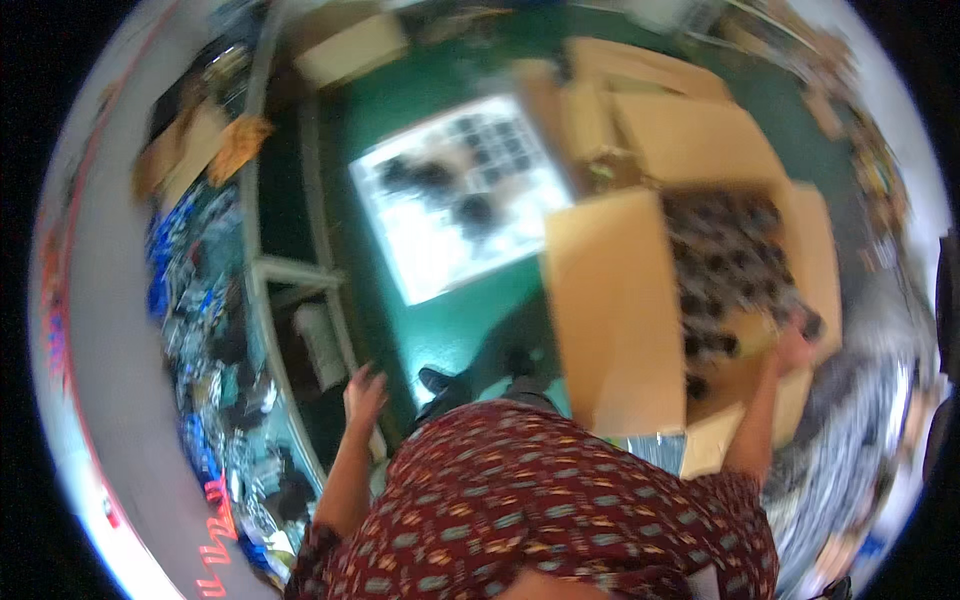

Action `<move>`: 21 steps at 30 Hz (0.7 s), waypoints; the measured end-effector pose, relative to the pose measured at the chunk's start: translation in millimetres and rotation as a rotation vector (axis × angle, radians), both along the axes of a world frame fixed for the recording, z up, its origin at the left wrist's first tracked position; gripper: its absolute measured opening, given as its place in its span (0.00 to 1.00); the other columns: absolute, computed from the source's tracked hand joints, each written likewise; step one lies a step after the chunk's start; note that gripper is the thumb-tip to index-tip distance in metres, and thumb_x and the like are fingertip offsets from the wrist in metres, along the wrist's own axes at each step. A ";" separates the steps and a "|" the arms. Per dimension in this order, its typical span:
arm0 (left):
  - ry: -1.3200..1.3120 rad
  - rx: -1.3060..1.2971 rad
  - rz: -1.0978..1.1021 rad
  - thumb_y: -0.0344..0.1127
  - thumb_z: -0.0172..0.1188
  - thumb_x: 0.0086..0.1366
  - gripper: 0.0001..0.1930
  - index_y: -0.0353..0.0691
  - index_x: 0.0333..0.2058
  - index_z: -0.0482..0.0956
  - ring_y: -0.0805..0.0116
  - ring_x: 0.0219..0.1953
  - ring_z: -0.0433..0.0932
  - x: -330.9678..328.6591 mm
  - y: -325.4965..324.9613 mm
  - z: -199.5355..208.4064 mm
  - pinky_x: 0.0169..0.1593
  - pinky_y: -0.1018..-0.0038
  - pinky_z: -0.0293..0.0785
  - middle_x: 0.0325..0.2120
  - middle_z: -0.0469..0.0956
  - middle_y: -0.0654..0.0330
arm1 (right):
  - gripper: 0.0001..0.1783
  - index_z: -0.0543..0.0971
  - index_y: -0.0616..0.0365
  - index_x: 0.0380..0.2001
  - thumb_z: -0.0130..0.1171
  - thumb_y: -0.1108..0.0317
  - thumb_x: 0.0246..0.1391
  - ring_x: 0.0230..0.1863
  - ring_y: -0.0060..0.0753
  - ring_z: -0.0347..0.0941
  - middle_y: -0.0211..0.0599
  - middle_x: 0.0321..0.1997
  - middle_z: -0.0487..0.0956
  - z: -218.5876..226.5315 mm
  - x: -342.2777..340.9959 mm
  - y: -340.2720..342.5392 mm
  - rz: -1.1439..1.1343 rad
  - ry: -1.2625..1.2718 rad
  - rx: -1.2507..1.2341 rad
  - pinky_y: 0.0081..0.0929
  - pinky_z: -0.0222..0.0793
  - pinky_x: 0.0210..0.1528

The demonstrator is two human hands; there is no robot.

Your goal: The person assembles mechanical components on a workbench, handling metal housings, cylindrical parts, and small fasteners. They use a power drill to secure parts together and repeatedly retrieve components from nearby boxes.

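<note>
A green floor [450, 345] runs through a cluttered room, much of it blurred. To the right, the dark piece [812, 325] at the right hand [793, 348] looks small, rounded and almost black, its outline smeared; I cannot tell whether the fingers pinch it or only touch it. It sits at the near right inside of an open cardboard box [615, 310], its flaps folded out. Many similar dark pieces [725, 260] are packed across the box, with brown cardboard showing nearer. Left of the box, a bright white panel [440, 265] carries more dark pieces, partly in rows. Farther left, the left hand [365, 393] hangs with its fingers loosely spread, near a pale frame [295, 272].
</note>
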State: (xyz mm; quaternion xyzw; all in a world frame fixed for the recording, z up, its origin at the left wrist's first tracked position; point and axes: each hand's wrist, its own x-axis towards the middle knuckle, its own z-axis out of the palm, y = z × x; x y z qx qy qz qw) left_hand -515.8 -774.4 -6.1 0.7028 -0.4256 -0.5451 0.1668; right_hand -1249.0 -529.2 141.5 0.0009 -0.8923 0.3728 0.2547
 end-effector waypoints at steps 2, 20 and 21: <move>-0.130 -0.184 -0.208 0.37 0.64 0.62 0.27 0.39 0.60 0.73 0.59 0.47 0.82 -7.1 -17.6 -3.9 0.48 0.67 0.79 0.45 0.83 0.50 | 0.35 0.80 0.72 0.43 0.72 0.46 0.50 0.38 0.40 0.80 0.49 0.43 0.84 2.1 -15.1 1.4 -0.100 -0.114 -0.019 0.38 0.78 0.42; 0.085 -0.933 -0.055 0.29 0.76 0.51 0.32 0.40 0.56 0.76 0.60 0.51 0.77 82.8 -76.3 180.1 0.49 0.69 0.80 0.49 0.73 0.52 | 0.23 0.80 0.52 0.45 0.60 0.45 0.59 0.44 0.32 0.80 0.31 0.43 0.84 -46.6 619.7 -375.2 1.320 -2.378 -0.649 0.36 0.77 0.51; 0.058 -0.933 -0.013 0.29 0.76 0.50 0.33 0.39 0.56 0.75 0.60 0.52 0.77 96.5 -74.5 176.7 0.50 0.69 0.80 0.49 0.74 0.52 | 0.25 0.81 0.52 0.46 0.60 0.43 0.58 0.45 0.33 0.80 0.32 0.44 0.84 -46.3 637.7 -382.3 1.399 -2.423 -0.577 0.36 0.77 0.52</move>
